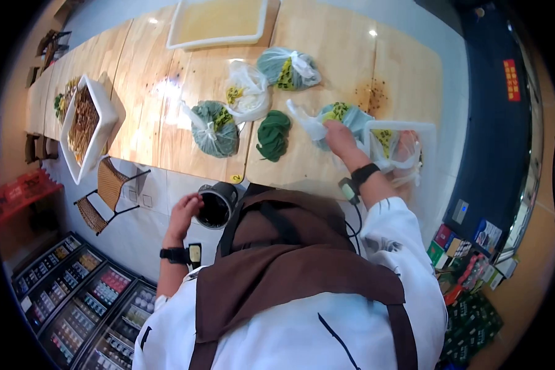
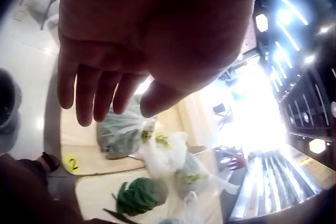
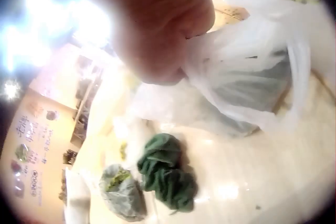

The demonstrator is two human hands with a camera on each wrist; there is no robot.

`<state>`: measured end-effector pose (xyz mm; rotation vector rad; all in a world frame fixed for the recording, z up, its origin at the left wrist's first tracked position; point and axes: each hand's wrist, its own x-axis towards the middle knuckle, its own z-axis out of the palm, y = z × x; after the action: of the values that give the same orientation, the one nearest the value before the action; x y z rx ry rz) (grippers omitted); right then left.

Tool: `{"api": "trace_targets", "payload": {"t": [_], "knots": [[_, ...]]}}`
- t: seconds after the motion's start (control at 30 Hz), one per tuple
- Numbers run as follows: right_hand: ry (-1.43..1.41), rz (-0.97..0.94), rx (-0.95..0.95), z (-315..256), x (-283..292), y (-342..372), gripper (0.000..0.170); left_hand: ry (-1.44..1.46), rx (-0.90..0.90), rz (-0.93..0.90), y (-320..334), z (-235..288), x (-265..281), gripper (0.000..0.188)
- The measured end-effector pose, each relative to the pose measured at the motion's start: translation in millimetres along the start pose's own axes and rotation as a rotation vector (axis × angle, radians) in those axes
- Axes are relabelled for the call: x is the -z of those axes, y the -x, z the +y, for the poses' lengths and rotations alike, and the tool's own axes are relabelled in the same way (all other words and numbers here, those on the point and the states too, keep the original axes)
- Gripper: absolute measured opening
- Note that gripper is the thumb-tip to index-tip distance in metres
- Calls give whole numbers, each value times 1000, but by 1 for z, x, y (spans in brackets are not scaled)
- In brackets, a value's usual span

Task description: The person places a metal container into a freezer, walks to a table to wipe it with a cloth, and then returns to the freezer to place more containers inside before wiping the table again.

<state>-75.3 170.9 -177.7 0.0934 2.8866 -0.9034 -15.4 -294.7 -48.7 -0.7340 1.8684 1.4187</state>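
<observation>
Pale boards of the desk (image 1: 339, 49) stretch ahead of you, past the brown apron (image 1: 302, 265) over your white clothes, probably worn against splashes. Your left hand (image 1: 185, 213) hangs off the desk's near edge, beside the black bin (image 1: 231, 193); its fingers are loosely spread, with gaps between them, and hold nothing. That bin seems placed close in so you can reach it without stepping away.

Across the near edge, your right hand (image 1: 342, 142) is on the bag (image 1: 359, 120) at the desk's right part, fingers pinching its white plastic; the right wrist view hides most fingertips. Holding loose plastic rather than the filled part likely spares the greyish-green contents a squeeze. Just right of it, a translucent tub (image 1: 401, 125) has more bagged stuff inside, perhaps to catch drips. On your other side lies a dark green bundle (image 1: 272, 135), unwrapped; its material is hard to tell.

Left of that bundle sits a tied bag (image 1: 214, 129), with a whitish bag (image 1: 248, 102) just beyond and a greenish bag (image 1: 283, 69) farther back, its top knotted, presumably against spilling. Farthest away is a shallow white-rimmed tray (image 1: 216, 43).
</observation>
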Motion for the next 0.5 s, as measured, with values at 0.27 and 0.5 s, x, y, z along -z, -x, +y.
{"api": "trace_targets", "payload": {"t": [0.27, 0.5], "knots": [[-100, 20, 88, -39, 75, 39, 11, -193, -295, -454, -50, 56, -94, 76], [-280, -64, 468, -134, 69, 27, 17, -207, -777, -609, -29, 118, -190, 79]]}}
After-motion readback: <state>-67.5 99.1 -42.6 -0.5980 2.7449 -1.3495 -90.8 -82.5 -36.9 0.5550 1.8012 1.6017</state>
